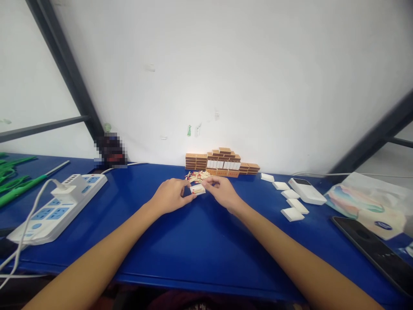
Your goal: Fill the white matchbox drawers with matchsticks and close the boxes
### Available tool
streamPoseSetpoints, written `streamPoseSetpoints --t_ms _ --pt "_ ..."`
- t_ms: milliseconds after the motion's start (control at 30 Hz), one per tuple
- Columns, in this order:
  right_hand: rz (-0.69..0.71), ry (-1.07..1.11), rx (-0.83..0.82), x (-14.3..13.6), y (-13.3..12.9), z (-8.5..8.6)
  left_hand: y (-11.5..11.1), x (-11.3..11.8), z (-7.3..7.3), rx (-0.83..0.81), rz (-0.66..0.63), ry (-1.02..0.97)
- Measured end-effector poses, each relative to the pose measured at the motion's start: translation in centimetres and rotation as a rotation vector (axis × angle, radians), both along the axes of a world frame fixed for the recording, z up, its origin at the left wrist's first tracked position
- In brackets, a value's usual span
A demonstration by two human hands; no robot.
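Between my hands is a small white matchbox tray [198,189] with a few red-tipped matches lying in it. My left hand [174,195] grips its left end between thumb and fingers. At the tray's right end, my right hand [222,191] has its thumb and fingertips pinched together; whether they hold the tray or a match is too small to make out. Just behind the tray lies a loose pile of matches [197,176], partly covered by my fingers. Against the wall, brown and white matchboxes [224,165] are stacked in stepped rows.
Several white matchbox trays [292,214] lie to the right, beside a white device with a dark screen [306,190]. A tissue pack [371,206] and a phone [371,252] are farther right. At left are a power strip [61,211] with cables and green tools [19,189].
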State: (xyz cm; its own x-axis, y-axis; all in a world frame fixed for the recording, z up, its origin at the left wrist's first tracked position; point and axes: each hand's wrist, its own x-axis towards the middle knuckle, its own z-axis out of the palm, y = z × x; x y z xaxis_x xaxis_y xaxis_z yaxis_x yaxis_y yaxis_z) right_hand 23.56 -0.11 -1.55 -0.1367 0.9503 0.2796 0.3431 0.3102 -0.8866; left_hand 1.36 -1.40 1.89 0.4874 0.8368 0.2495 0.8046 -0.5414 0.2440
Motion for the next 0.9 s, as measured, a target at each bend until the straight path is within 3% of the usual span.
streamPoseSetpoints --t_ms 100,267,400,667,900 --pt "-0.058 -0.071 0.022 0.7 1.1 -0.2 -0.1 0.0 0.1 -0.021 -0.021 0.009" --pt "-0.206 -0.428 0.120 0.9 2.5 -0.7 -0.1 0.0 0.1 -0.029 -0.015 0.027" --pt "-0.270 -0.576 0.107 0.3 2.8 -1.0 0.0 -0.2 0.1 -0.002 -0.010 0.057" --pt "-0.189 -0.694 0.165 1.9 2.0 -0.3 -0.1 -0.2 0.1 -0.013 -0.010 0.078" --pt "0.135 -0.717 0.249 1.6 -1.4 1.6 -0.4 0.0 0.2 -0.039 -0.087 0.074"
